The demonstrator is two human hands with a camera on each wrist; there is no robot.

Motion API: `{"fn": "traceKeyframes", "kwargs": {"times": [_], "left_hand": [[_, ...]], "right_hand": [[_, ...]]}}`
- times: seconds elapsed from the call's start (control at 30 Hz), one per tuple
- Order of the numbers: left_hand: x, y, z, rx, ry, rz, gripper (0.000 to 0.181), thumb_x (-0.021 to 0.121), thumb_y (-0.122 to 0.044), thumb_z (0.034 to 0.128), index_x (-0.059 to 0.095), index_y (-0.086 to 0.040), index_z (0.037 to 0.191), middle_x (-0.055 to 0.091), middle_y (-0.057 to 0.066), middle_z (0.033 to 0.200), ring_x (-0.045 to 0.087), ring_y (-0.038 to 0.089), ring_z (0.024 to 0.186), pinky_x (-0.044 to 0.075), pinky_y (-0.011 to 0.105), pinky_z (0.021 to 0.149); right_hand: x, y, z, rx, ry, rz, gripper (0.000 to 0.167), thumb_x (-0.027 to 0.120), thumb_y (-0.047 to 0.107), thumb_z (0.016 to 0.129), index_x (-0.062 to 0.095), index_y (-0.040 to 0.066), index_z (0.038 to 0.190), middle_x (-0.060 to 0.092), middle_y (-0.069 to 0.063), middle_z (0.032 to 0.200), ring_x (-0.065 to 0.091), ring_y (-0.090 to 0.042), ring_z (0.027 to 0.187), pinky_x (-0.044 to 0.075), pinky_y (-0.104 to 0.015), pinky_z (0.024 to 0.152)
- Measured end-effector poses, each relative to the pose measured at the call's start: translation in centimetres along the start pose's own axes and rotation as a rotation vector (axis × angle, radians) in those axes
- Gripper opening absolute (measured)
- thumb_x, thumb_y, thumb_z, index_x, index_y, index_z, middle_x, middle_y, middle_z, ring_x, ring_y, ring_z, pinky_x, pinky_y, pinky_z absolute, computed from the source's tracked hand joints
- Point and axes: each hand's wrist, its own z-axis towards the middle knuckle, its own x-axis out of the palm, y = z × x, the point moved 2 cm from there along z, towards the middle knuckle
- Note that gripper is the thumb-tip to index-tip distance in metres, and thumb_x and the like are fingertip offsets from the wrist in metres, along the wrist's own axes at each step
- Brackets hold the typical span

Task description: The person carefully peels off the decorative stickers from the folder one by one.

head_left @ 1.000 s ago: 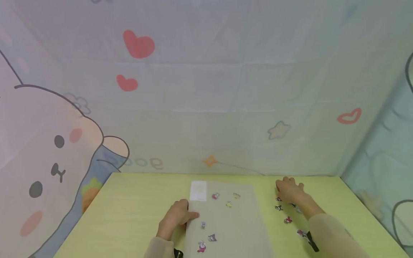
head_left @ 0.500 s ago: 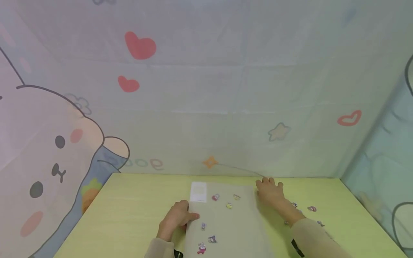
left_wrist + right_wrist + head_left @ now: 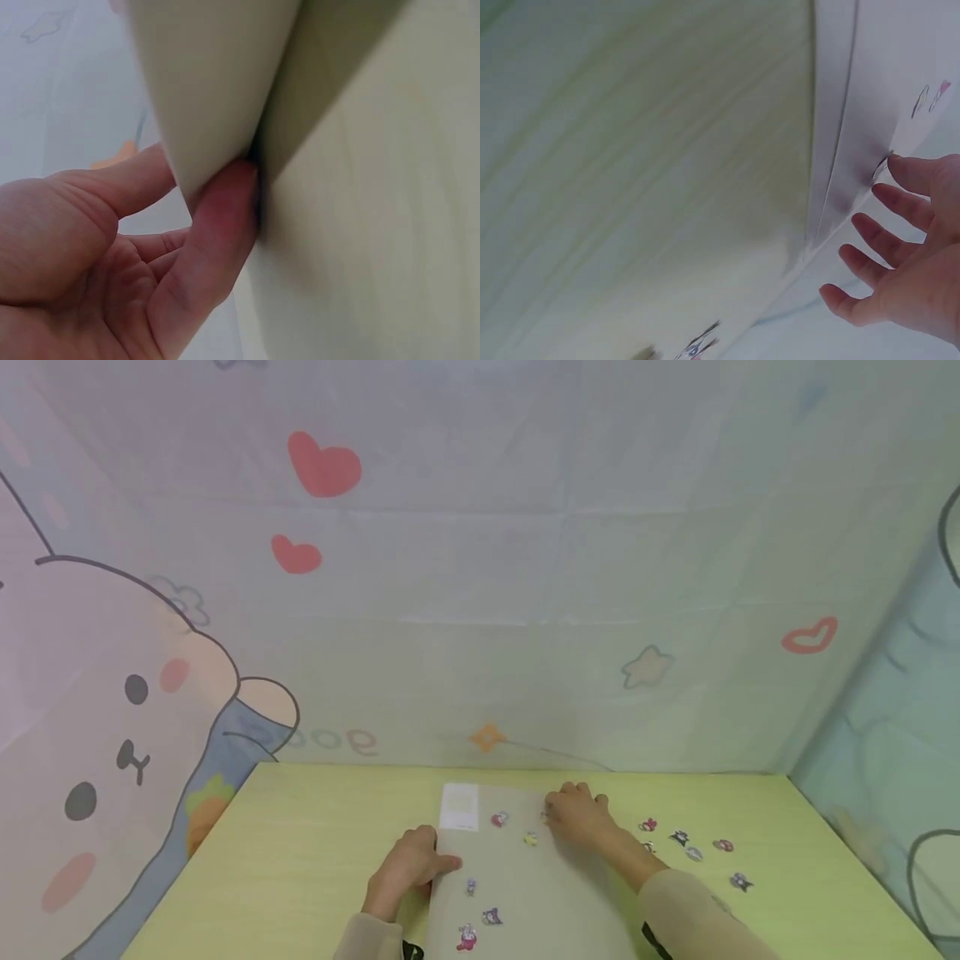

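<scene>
In the head view, the left hand grips the near side edge of a beige pad, thumb over its top. The right arm slants inward, its hand arched over the pad; character stickers dot it between the hands, with loose ones right of the right hand on the counter. The left wrist view shows thumb and finger clasping the pad's rim. In the right wrist view, fingers fan out, thumb at a small sticker; whether it is pinched, one cannot tell.
</scene>
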Motion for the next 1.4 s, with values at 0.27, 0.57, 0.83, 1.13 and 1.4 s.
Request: {"fn": "traceKeyframes", "kwargs": {"times": [0.27, 0.57, 0.83, 1.13, 1.4], "left_hand": [[-0.1, -0.1, -0.1, 0.005, 0.006, -0.005, 0.029, 0.075, -0.016, 0.0860, 0.059, 0.006, 0.092, 0.061, 0.012, 0.071, 0.063, 0.023, 0.051, 0.052, 0.034, 0.053], [0.0, 0.0, 0.1, 0.007, 0.007, -0.002, 0.028, 0.076, -0.016, 0.0859, 0.059, 0.006, 0.091, 0.061, 0.012, 0.070, 0.063, 0.023, 0.051, 0.052, 0.034, 0.052], [-0.1, 0.2, 0.2, 0.009, -0.004, -0.009, 0.027, 0.075, -0.015, 0.0865, 0.058, 0.006, 0.092, 0.061, 0.011, 0.070, 0.063, 0.022, 0.052, 0.052, 0.034, 0.051], [0.0, 0.1, 0.0, 0.017, -0.012, -0.003, 0.028, 0.075, -0.015, 0.0862, 0.059, 0.006, 0.091, 0.061, 0.011, 0.069, 0.062, 0.022, 0.050, 0.051, 0.033, 0.051], [-0.1, 0.1, 0.0, 0.011, -0.011, 0.001, 0.028, 0.075, -0.016, 0.0864, 0.059, 0.006, 0.090, 0.061, 0.011, 0.068, 0.063, 0.022, 0.049, 0.051, 0.033, 0.052]], "right_hand": [[0.4, 0.7, 0.7, 0.006, -0.006, 0.046, 0.005, 0.069, 0.011, 0.090, 0.065, 0.009, 0.091, 0.054, -0.006, 0.093, 0.049, -0.031, 0.094, 0.041, -0.062, 0.078], [1.3, 0.1, 1.5, 0.035, -0.005, 0.084, 0.010, 0.068, 0.011, 0.091, 0.060, 0.011, 0.084, 0.052, -0.006, 0.093, 0.047, -0.031, 0.094, 0.042, -0.060, 0.078], [1.1, 0.5, 1.4, 0.015, -0.024, 0.080, 0.013, 0.066, 0.008, 0.092, 0.057, 0.009, 0.082, 0.052, -0.008, 0.095, 0.047, -0.032, 0.095, 0.041, -0.060, 0.077], [1.3, 0.9, 1.0, -0.003, -0.047, 0.003, 0.014, 0.062, 0.005, 0.093, 0.055, 0.009, 0.082, 0.051, -0.012, 0.101, 0.046, -0.035, 0.102, 0.038, -0.066, 0.085], [0.7, 1.2, 1.0, 0.001, -0.040, -0.058, 0.009, 0.060, 0.007, 0.094, 0.057, 0.008, 0.085, 0.052, -0.013, 0.102, 0.046, -0.037, 0.106, 0.036, -0.068, 0.087]]}}
